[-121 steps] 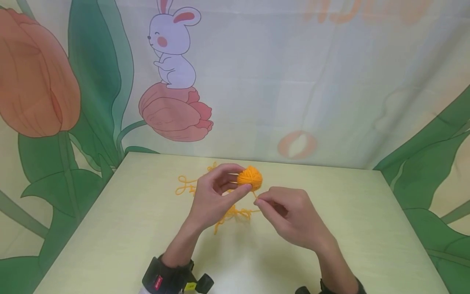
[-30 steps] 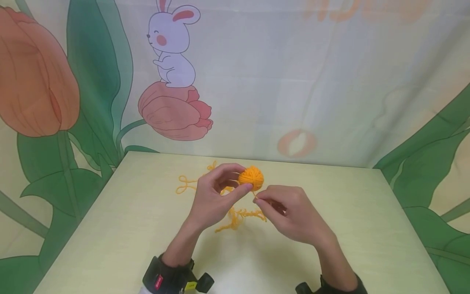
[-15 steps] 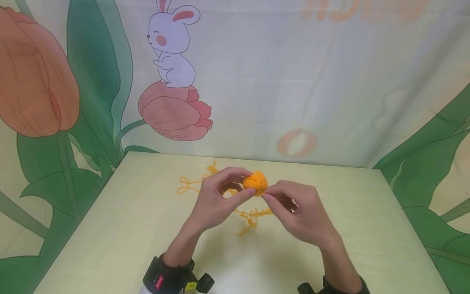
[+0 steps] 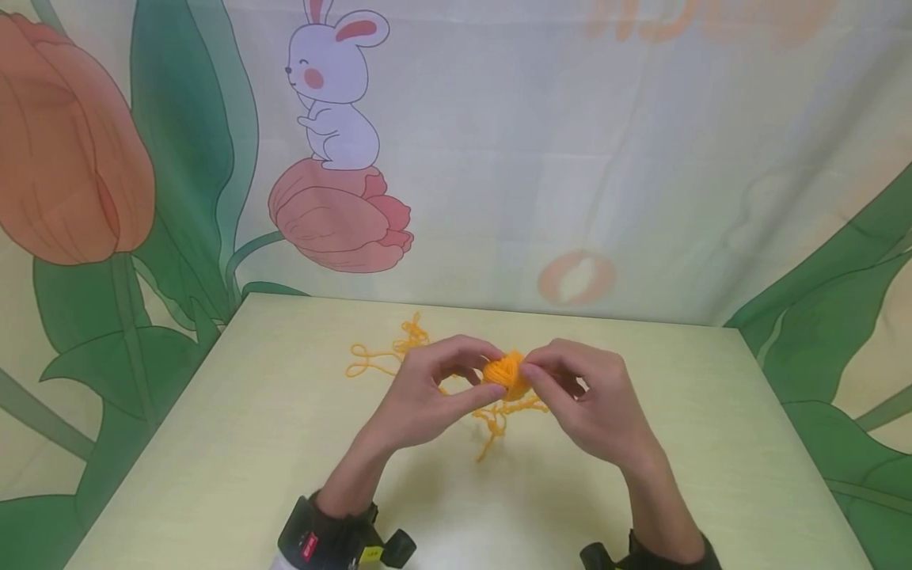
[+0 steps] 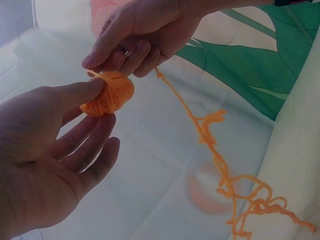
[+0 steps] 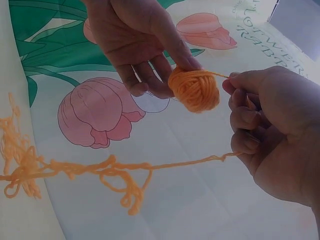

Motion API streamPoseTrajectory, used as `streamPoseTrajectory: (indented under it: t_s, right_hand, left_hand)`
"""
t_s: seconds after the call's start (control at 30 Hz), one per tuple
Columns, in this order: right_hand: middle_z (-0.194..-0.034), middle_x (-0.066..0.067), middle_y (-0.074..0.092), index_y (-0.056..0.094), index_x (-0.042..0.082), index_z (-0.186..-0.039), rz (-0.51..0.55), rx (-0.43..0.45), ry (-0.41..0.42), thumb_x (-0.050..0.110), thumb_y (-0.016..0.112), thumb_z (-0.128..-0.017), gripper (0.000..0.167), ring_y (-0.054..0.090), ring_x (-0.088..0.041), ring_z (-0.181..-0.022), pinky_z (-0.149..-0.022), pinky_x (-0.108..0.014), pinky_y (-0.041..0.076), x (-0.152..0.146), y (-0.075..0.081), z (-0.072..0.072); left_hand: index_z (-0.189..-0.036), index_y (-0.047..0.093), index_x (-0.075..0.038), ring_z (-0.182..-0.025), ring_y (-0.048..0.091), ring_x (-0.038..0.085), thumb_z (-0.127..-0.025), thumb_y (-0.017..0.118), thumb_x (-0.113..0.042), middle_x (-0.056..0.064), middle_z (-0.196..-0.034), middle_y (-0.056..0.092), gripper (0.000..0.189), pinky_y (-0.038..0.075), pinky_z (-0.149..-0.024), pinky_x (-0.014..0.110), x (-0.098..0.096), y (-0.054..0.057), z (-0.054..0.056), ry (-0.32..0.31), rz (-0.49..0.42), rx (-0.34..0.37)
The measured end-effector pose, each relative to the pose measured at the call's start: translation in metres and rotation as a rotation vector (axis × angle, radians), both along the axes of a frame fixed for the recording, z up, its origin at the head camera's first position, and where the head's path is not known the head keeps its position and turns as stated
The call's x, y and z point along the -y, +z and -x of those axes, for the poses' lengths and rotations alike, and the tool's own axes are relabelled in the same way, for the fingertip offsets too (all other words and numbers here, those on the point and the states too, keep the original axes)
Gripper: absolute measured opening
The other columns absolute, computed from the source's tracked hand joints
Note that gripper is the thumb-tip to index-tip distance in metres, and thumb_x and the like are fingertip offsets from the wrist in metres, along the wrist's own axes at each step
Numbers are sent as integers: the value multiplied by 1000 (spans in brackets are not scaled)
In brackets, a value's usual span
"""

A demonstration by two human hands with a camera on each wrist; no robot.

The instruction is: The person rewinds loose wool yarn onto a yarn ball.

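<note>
Found orange yarn ball held above table, gripped between thumb and fingertips of left hand, spread only to ball's width; saw strand off it pinched by thumb and forefinger of right hand, with other fingers curled. Noted loose, tangled yarn on table, printed cloth behind
</note>
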State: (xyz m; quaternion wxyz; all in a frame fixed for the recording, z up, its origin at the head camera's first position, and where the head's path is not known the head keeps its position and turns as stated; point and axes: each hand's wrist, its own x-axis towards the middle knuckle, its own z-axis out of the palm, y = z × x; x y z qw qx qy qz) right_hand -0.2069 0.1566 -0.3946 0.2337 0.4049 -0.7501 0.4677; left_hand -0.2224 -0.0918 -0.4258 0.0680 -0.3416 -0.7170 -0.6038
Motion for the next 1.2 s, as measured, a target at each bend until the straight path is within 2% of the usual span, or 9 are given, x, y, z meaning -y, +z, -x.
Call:
streamPoseTrajectory:
  t_s: [0.27, 0.47, 0.6, 0.8, 0.93, 1.03, 1.2]
  right_hand:
    - [-83, 0, 74, 81, 8, -99, -1, 11, -6, -16, 82, -92, 25, 47, -6, -62, -55, -15, 39, -3, -4, 6]
    - [-81, -1, 73, 80, 7, -98, 2, 82, -17, -16, 80, -93, 25, 46, -7, -61, -53, -17, 39, -3, -7, 10]
    - [-84, -2, 75, 80, 6, -100, 12, 124, -23, -14, 80, -95, 21, 50, -8, -62, -54, -17, 46, -2, -12, 14]
    - [-89, -9, 78, 80, -1, -105, 16, 171, -3, -7, 77, -101, 8, 56, -10, -64, -59, -18, 55, 2, -22, 21]
    - [-93, -13, 80, 80, 0, -107, 12, 225, 24, -10, 73, -103, 13, 63, -11, -67, -64, -19, 62, 6, -27, 24]
    - [-94, -12, 81, 80, 2, -109, -6, 252, 32, -11, 71, -104, 16, 65, -11, -69, -66, -21, 64, 8, -29, 25]
    - [-81, -5, 71, 81, 4, -107, -69, 248, 6, -6, 73, -104, 13, 52, -8, -64, -59, -19, 50, 12, -32, 25]
  left_hand:
    - [-126, 80, -11, -97, 78, 17, -96, 89, -3, 8, -118, 83, 32, 70, -90, 35, 2, 0, -1, -98, 24, 4]
    - [-128, 78, -8, -96, 82, 20, -96, 87, 1, 14, -118, 82, 35, 71, -93, 34, 4, 3, -3, -160, -8, 45]
    - [-129, 76, -6, -100, 84, 23, -97, 86, 1, 19, -119, 81, 35, 71, -96, 35, 5, 5, -5, -196, -32, 64]
    - [-130, 75, -3, -103, 84, 22, -96, 86, 2, 23, -122, 80, 36, 71, -99, 37, 6, 7, -7, -217, -65, 72]
    - [-130, 74, -1, -103, 84, 21, -95, 86, 6, 25, -122, 79, 38, 72, -97, 38, 7, 7, -8, -212, -106, 60]
    - [-130, 74, 0, -102, 84, 21, -94, 85, 8, 27, -121, 78, 38, 73, -95, 38, 7, 8, -8, -182, -142, 50]
    - [-130, 74, 0, -100, 85, 19, -95, 84, 7, 27, -120, 80, 37, 73, -92, 35, 8, 9, -7, -67, -185, 63]
